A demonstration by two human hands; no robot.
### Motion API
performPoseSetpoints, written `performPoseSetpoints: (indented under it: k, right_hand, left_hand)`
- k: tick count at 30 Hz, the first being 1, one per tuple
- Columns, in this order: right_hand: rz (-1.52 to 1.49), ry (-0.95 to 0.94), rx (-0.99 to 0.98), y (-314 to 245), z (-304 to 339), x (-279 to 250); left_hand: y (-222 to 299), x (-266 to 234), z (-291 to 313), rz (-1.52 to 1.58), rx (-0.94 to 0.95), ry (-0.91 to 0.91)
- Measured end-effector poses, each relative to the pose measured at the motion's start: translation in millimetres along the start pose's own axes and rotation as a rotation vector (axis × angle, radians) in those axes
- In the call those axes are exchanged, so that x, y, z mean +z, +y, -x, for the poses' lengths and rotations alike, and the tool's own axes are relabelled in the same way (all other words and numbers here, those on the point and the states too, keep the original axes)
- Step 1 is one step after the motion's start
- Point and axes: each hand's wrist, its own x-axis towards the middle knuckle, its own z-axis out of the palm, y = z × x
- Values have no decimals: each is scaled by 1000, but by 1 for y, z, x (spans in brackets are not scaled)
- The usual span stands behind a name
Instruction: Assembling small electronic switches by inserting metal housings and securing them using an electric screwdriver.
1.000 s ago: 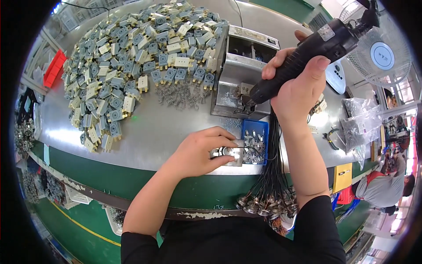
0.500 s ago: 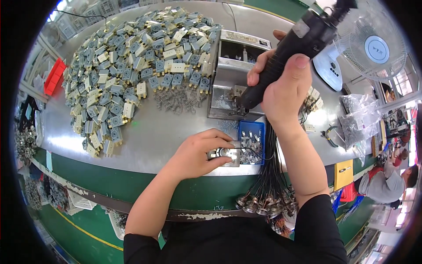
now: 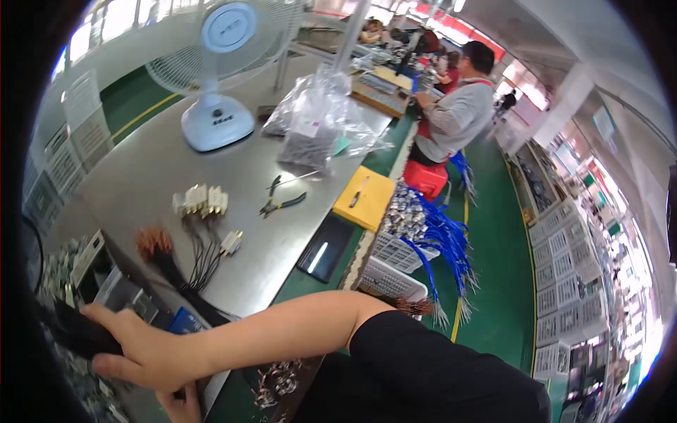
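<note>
At the left edge of the view, my right hand [image 3: 151, 352] is wrapped round a black power screwdriver [image 3: 81, 331]. The tool's tip cannot be made out there. Under my right forearm shows a small part of my left hand [image 3: 182, 405]; its fingers and whatever they hold are mostly hidden. Close beyond my right hand stands a metal box-shaped fixture [image 3: 120, 289], with the blue tray [image 3: 187, 321] beside it. A bundle of black wires with copper-coloured ends [image 3: 155, 243] lies behind my forearm, near several cream-coloured switch blocks [image 3: 201, 201] on thin dark leads.
On the metal table stand a pale blue fan [image 3: 218, 123] and clear plastic bags [image 3: 310, 130], with yellow-and-black pliers [image 3: 282, 201] nearer. A yellow notepad [image 3: 363, 201] and dark tablet [image 3: 326, 247] lie along the edge. Past it are white baskets [image 3: 391, 254], blue wires [image 3: 451, 247] and a co-worker [image 3: 458, 116].
My view has swung to the right, so the hands now sit at the lower left and the fan and aisle have come into sight. The screwdriver is still in my right hand.
</note>
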Motion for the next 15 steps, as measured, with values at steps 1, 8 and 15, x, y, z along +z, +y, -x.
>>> performPoseSetpoints:
  k: [1,8,15]
  right_hand:
    - [20,8,-7,-6,4,-6]
    - [43,48,-10,-9,13,-7]
    - [36,38,-6,-6,12,-1]
  left_hand:
    - [-1,0,0,11,36,-10]
    - [33,-17,-16,7,271,-67]
    - [25,-18,-17,-20,327,-66]
